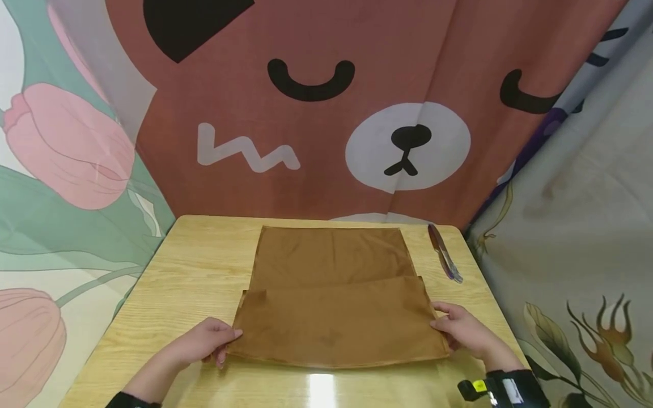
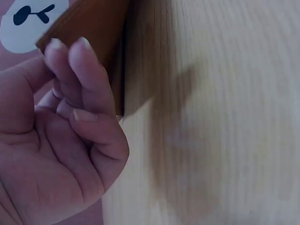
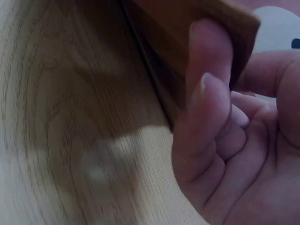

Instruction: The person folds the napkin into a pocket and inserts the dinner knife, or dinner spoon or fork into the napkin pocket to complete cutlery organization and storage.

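A brown cloth (image 1: 334, 258) lies on the table, its near part folded over into a wide flap (image 1: 334, 326) that covers the lower half. At the flap's left edge, my left hand (image 1: 206, 341) pinches the fabric between thumb and fingers. My right hand (image 1: 466, 328) grips the opposite edge the same way. In the left wrist view the cloth's corner (image 2: 86, 23) rises off the wood between the fingertips. The right wrist view shows the lifted cloth edge (image 3: 225, 28) held between the thumb and fingers, with a lower layer beneath it.
On the wooden table (image 1: 204, 266), a slim item with a dark reddish handle and shiny end (image 1: 445, 255) lies right of the cloth, near the back corner. A printed curtain (image 1: 316, 195) hangs behind the table, with patterned fabric (image 1: 561, 226) along the right side.
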A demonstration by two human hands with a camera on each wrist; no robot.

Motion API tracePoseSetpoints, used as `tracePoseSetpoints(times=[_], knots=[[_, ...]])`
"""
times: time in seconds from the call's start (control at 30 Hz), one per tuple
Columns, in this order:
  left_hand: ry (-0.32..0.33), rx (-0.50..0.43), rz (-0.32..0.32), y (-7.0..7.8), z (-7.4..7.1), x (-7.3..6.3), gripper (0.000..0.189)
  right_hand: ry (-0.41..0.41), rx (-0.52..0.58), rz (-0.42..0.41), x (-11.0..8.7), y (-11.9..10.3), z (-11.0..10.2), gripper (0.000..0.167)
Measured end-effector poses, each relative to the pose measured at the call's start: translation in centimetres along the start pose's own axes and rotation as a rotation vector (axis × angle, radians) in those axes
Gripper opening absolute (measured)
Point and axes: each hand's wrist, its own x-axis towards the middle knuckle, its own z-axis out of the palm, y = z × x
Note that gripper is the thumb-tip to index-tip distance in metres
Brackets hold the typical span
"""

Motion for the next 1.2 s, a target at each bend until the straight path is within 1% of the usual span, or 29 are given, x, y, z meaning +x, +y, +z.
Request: tracePoseSetpoints(times=[0.07,0.2,0.3,0.37,0.43,0.5,0.6,0.7,0.87,0.97,1.0,1.07,1.13,1.2], knots=[[-0.056,-0.026,0.012,0.1,0.1,-0.5,0.064,-0.025,0.001,0.014,-0.5,0.0,-0.3,0.076],[-0.175,-0.08,0.06,0.2,0.8,-1.2,0.058,-0.116,-0.018,0.029,-1.6,0.7,-0.8,0.086],[-0.251,-0.092,0.098,0.1,1.3,-1.5,0.053,-0.178,-0.031,0.019,-2.4,1.1,-0.8,0.092],[-0.294,-0.087,0.11,0.0,1.7,-1.5,0.051,-0.212,-0.039,0.006,-2.7,1.2,-0.7,0.093],[-0.324,-0.07,0.104,-0.2,2.1,-1.6,0.051,-0.235,-0.054,-0.01,-2.9,1.3,-0.4,0.092],[-0.342,-0.054,0.078,-0.6,2.4,-1.6,0.052,-0.242,-0.078,-0.008,-2.9,1.4,0.0,0.09],[-0.346,-0.039,0.039,-1.3,2.8,-1.6,0.053,-0.222,-0.129,0.031,-2.7,1.7,0.5,0.087],[-0.338,-0.033,0.027,-1.8,3.0,-1.7,0.053,-0.192,-0.173,0.085,-2.4,2.0,0.9,0.085],[-0.291,0.009,0.021,-1.9,3.0,-1.7,0.054,-0.127,-0.238,0.161,-2.2,2.1,1.2,0.089],[-0.229,0.071,0.015,-1.6,2.7,-1.5,0.057,-0.048,-0.322,0.209,-2.2,1.7,1.3,0.093],[-0.19,0.1,0.021,-1.5,2.6,-1.4,0.057,-0.009,-0.357,0.218,-2.1,1.4,1.3,0.094],[-0.085,0.169,0.033,-1.0,2.4,-0.8,0.057,0.069,-0.422,0.214,-1.7,0.6,1.5,0.095],[0.053,0.249,0.044,-0.3,2.3,0.0,0.052,0.144,-0.481,0.162,-0.9,-0.4,1.7,0.093],[0.191,0.322,0.035,0.5,2.5,1.1,0.043,0.202,-0.527,0.089,0.3,-1.3,2.1,0.089]])
